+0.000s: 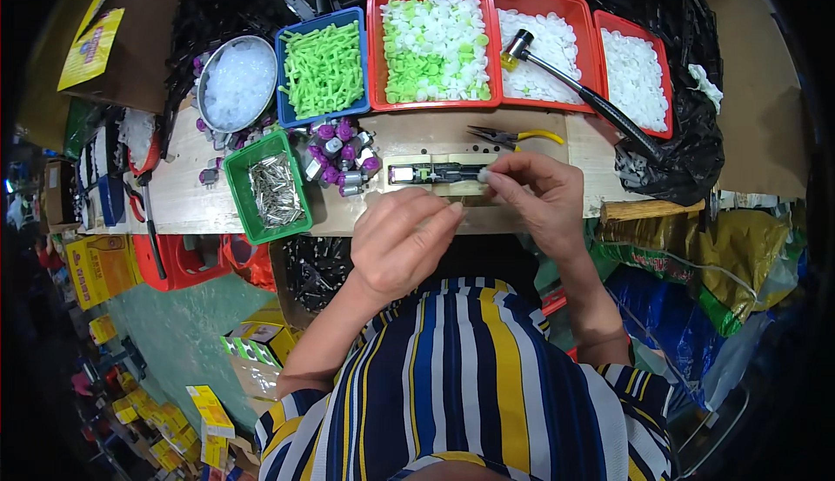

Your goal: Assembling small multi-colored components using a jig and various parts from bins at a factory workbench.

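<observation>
A long black plastic assembly (448, 172) lies in a pale holder on the table, with a small motor-like metal part and a bit of green at its left end. Between thumb and forefinger, my right hand (546, 201) pinches a small white round plastic piece (484, 175) at the assembly's right end. My left hand (402, 239) is just below the holder, its fingers curled together. Whatever those fingers may hold is hidden. Behind the holder lie pliers (522, 136) with yellow-and-black handles and a few tiny dark bits.
Along the back stand a bowl of clear pieces (204, 90), a blue bin of green parts (280, 72) and red bins (372, 46) of white and green pieces. A hammer (600, 103) lies across two bins. Purple-and-silver motors (339, 152) sit near a green tray of metal pins (239, 187).
</observation>
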Tool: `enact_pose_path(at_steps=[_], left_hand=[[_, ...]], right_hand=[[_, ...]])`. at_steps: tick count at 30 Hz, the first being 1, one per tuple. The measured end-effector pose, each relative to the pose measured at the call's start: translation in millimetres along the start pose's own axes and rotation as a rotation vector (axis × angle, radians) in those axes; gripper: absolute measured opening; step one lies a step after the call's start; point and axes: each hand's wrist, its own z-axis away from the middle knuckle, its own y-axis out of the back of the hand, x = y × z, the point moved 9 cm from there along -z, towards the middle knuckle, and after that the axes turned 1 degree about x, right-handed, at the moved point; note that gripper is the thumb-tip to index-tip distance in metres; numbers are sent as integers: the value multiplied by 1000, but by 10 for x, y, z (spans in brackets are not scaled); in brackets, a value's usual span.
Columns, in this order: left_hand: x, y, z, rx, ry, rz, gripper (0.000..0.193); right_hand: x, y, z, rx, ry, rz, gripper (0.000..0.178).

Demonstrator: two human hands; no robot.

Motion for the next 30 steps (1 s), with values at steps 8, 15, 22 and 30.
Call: enact_pose_path(at_steps=[8,15,22,30], left_hand=[[153,52,20,-13,-194,-186,29],[167,43,51,2,-232,-219,28],[139,31,96,-46,-240,-212,38],[48,59,108,-21,-194,-185,34]], right_hand=[[-79,-345,0,-111,-11,-291,13],[-165,-373,2,-92,99,-91,10],[-388,-354,33,-51,339,102,10],[-497,-421,85,-101,494,187,13]])
